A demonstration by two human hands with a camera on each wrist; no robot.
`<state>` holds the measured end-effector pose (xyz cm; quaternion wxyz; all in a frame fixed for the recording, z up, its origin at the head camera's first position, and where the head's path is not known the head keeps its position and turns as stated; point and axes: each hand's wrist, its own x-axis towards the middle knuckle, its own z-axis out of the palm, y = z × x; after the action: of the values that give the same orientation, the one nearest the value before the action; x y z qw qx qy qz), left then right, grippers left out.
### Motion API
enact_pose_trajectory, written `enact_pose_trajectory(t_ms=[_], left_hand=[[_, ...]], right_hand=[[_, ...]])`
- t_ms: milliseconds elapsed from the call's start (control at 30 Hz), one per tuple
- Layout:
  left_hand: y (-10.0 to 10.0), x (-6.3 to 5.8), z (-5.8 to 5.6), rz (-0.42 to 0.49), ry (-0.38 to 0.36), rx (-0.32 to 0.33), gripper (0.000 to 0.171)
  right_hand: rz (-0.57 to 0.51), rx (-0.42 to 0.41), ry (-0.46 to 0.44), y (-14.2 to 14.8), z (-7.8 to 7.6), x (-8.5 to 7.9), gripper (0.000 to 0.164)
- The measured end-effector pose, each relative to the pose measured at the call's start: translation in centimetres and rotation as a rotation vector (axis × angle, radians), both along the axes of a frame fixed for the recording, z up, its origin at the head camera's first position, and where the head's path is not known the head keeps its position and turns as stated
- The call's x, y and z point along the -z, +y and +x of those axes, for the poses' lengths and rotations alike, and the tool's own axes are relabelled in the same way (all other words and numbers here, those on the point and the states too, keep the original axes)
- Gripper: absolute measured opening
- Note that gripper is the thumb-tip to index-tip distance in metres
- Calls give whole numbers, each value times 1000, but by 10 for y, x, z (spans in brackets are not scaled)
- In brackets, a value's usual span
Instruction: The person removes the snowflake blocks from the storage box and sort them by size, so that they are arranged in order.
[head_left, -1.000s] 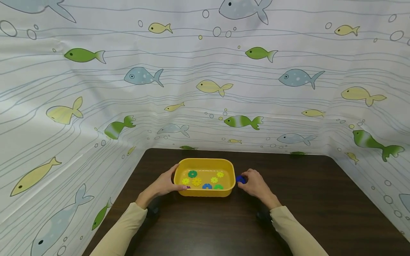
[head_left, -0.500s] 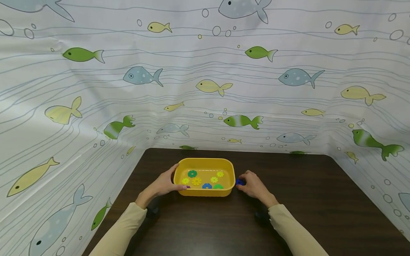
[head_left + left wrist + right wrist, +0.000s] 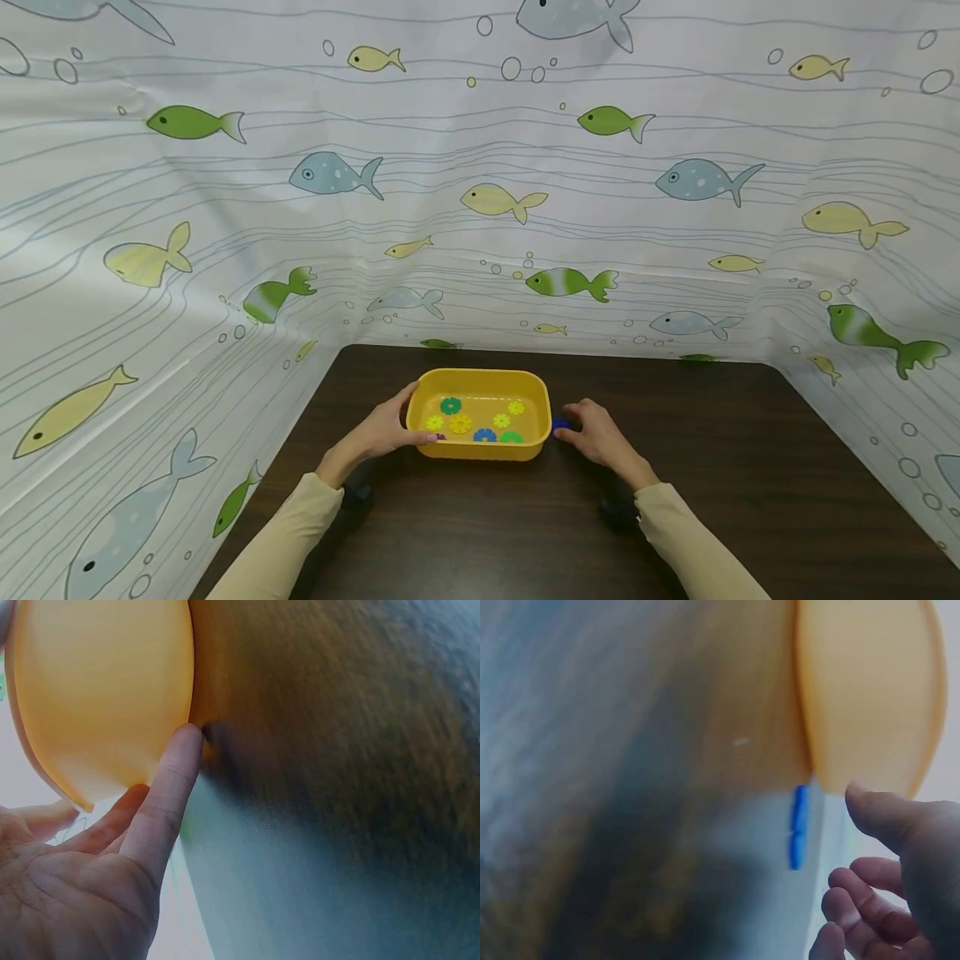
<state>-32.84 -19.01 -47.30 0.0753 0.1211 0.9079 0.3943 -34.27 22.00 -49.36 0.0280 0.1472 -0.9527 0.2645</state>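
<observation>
In the head view, a yellow plastic basin (image 3: 480, 451) sits on the dark table. Several flower-shaped toy discs lie in it, among them a teal one (image 3: 451, 406) and a blue one (image 3: 484, 435). My left hand (image 3: 384, 429) holds the basin's left end, thumb at the front rim and fingers along the outer wall. Beside the right wall lies a blue disc (image 3: 799, 827), flat on the table in the right wrist view. Just above it hovers my right hand (image 3: 597, 433), fingers loosely bent and apart from the disc; its thumb is near the basin wall.
The brown wooden table (image 3: 712, 467) stretches out on both sides and in front of the basin. A white curtain (image 3: 480, 150) printed with fish encloses its back and sides.
The blue disc has shifted slightly left, up against the basin's right side, and my right hand's fingers have come off it. My left hand and the basin have stayed in place.
</observation>
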Motion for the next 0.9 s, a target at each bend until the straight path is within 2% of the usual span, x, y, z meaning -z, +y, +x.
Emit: enact_pose_trajectory(t_ms=[267, 400, 500, 667, 800, 900], left_hand=[[-1, -1, 0, 8, 6, 4, 115], [0, -1, -1, 11, 1, 9, 116], [0, -1, 0, 13, 4, 15, 117], [0, -2, 1, 13, -1, 19, 116], [1, -2, 1, 10, -8, 10, 116], [1, -2, 1, 12, -5, 12, 116]], right_hand=[[-94, -18, 125, -5, 10, -25, 42], [-116, -48, 135, -19, 15, -38, 39], [-90, -105, 104, -33, 14, -45, 39], [43, -243, 35, -54, 9, -50, 35], [108, -357, -36, -68, 2, -53, 25], [170, -407, -94, -78, -3, -55, 18]])
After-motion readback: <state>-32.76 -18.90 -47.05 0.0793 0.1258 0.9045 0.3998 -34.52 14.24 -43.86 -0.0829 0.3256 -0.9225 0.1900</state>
